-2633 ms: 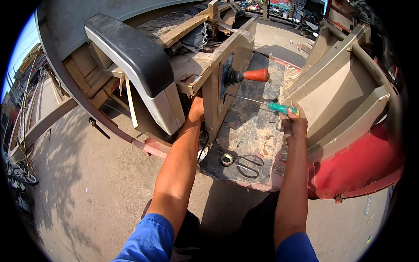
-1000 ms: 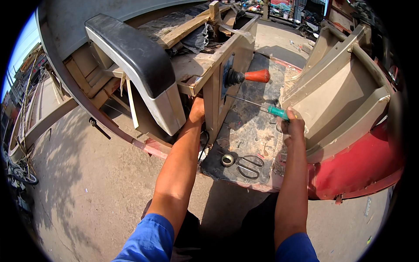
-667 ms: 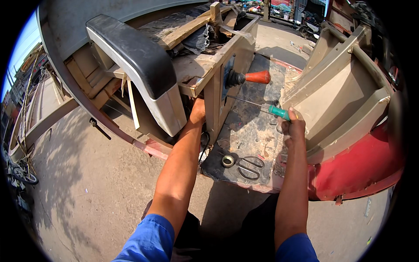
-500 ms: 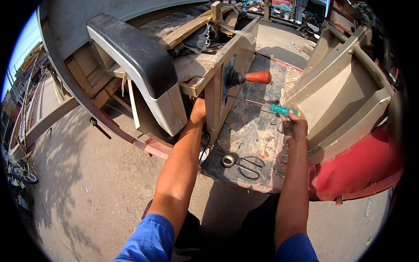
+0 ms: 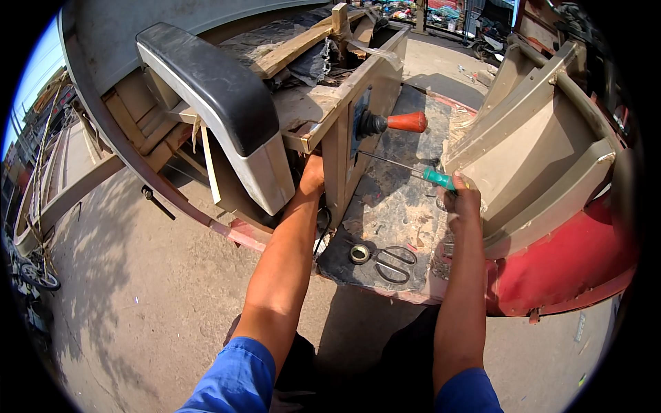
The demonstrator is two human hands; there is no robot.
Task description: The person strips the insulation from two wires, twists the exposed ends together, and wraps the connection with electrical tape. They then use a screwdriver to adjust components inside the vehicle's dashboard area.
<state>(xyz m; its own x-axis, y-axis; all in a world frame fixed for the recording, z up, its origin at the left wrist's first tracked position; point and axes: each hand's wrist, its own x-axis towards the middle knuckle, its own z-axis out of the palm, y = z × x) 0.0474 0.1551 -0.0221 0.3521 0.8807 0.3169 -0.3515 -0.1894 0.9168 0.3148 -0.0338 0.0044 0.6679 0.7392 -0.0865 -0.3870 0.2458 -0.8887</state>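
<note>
A screwdriver (image 5: 438, 177) with a green handle is gripped in my right hand (image 5: 465, 199). Its long shaft points left, and the tip meets the side of the beige panel box (image 5: 336, 165), below a lever with a red knob (image 5: 407, 122) and a black boot. Behind that panel's near edge my left hand (image 5: 314, 172) reaches inside the box; its fingers are hidden. Close to my left wrist is a seat armrest (image 5: 206, 82), black on top and grey at the side. Black-handled scissors (image 5: 395, 264) and a roll of tape (image 5: 359, 254) lie on the worn floor below.
Wooden strips (image 5: 296, 51) and torn sheeting lie on top of the box. On the right stands a beige ribbed panel (image 5: 530, 144) above a red curved body part (image 5: 564, 261). A curved metal rim (image 5: 172, 196) runs along the left, above concrete ground (image 5: 172, 275).
My right hand has dropped slightly and shifted a little left, tilting the screwdriver's handle down and turning the wrist. The left arm stays in place.
</note>
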